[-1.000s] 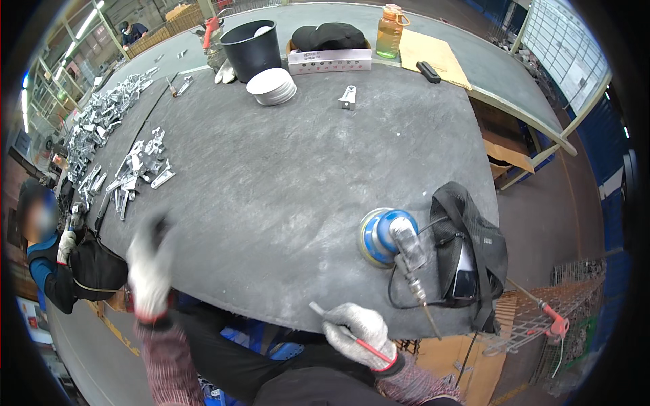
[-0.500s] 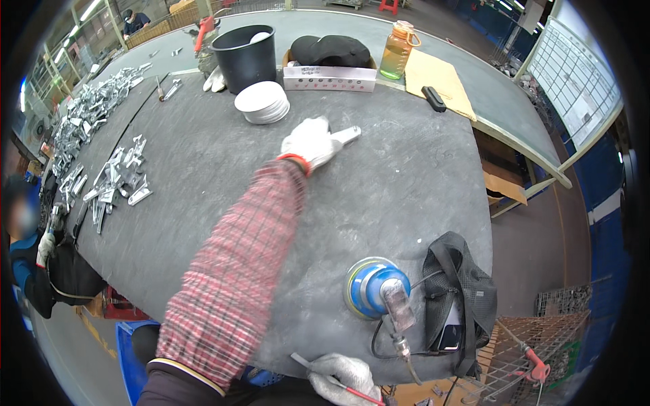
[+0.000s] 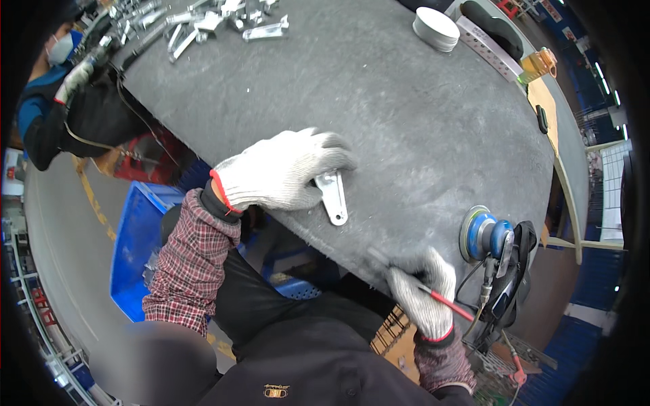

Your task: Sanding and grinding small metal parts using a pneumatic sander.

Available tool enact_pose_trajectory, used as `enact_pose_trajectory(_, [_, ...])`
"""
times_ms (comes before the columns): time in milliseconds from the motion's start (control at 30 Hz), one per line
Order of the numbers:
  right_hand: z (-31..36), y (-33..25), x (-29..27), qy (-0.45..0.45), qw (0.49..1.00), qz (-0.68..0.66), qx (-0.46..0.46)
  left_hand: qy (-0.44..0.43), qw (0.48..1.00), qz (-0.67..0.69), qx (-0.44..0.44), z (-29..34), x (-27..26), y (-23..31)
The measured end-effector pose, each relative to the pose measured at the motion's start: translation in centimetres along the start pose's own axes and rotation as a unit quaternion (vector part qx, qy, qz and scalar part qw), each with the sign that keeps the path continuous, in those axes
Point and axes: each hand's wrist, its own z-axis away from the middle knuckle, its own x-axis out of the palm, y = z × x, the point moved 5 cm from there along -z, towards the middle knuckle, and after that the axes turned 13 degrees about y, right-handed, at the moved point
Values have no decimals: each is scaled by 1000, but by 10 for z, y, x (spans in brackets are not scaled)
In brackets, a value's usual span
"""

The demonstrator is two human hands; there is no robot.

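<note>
Grey worktable [image 3: 420,155], scattered metal brackets [image 3: 266,31], white discs [image 3: 435,28], blue sander [image 3: 487,235]

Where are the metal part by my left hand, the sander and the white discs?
Metal part [image 3: 332,199]: head view, middle of its visible length.
Sander [image 3: 483,235]: head view, on its round body.
White discs [image 3: 436,27]: head view, on the stack's upper face.

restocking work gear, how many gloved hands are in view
3: the person's left hand and right hand over the near table edge, plus a co-worker's hand at upper left; another may be hidden.
</note>
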Motion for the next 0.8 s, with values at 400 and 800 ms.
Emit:
enact_pose_trajectory(400, [-48, -51, 59, -102, 979, 168, -56, -15, 999, -1, 33, 13, 17, -8])
enact_pose_trajectory(800, [-74, -68, 67, -208, 955, 206, -41, -23, 999, -36, 1, 9, 21, -5])
